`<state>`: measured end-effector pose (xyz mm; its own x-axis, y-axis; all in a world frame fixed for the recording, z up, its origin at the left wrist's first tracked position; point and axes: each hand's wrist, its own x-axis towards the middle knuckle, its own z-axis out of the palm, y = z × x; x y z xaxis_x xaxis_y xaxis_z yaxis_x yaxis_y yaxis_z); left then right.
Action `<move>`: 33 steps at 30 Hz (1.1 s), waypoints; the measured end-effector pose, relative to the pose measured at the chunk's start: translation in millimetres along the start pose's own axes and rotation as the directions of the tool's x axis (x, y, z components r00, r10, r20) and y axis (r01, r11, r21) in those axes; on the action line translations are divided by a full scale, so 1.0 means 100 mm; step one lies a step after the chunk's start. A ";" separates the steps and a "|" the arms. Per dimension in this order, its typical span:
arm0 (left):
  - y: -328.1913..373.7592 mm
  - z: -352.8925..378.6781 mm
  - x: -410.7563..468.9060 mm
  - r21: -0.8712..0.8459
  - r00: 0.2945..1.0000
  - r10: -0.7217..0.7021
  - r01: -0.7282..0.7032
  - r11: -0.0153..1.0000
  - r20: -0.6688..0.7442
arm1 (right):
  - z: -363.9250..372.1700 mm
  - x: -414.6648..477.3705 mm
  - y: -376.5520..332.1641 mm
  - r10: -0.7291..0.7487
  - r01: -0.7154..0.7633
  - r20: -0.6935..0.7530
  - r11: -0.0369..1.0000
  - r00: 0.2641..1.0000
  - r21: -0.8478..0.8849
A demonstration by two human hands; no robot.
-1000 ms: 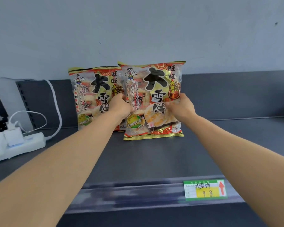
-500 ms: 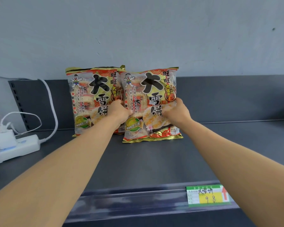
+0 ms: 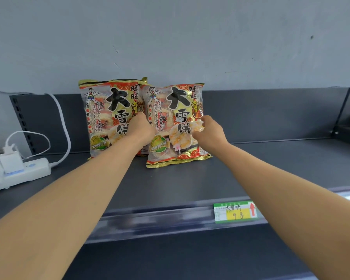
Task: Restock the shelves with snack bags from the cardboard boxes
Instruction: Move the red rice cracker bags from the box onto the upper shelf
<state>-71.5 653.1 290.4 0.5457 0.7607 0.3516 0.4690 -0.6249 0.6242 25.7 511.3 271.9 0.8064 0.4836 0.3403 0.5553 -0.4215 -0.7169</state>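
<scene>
Bag (image 3: pixel 177 122) pushed back; left hand (image 3: pixel 142 129), right hand (image 3: pixel 209 133) fingers (image 3: pixel 206 120) grip its sides.

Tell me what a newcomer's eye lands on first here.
The left snack bag and right snack bag, bright red and gold, stand upright side by side at the back of the dark shelf. The left hand and right hand hold the right one by its sides. A green-and-yellow price tag sits on the front rail; a white power strip lies far left.
</scene>
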 end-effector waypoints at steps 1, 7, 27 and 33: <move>0.03 -0.01 -0.05 0.000 1.000 0.022 -0.022 1.000 -0.019 | -0.04 -0.05 -0.01 -0.014 0.014 0.002 1.000 1.000 -0.008; 0.37 0.01 -0.60 -0.152 0.951 0.301 -0.288 0.946 0.073 | -0.33 -0.48 0.05 -0.124 0.122 -0.010 0.987 0.992 -0.107; 1.96 2.02 -3.61 -0.489 0.347 0.607 -0.372 0.789 0.715 | -2.70 -2.74 2.98 0.505 -0.543 -0.208 0.732 0.838 -0.412; 2.45 2.93 -4.55 -0.357 0.256 0.442 -0.317 0.879 0.860 | -3.25 -3.28 4.15 0.662 -0.569 -0.056 0.594 0.748 -0.569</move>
<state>-0.9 102.6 78.8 0.9442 -0.2320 -0.2339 -0.0088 -0.7277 0.6859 57.7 -71.4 60.3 0.9818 0.0396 -0.1857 -0.0129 -0.9618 -0.2733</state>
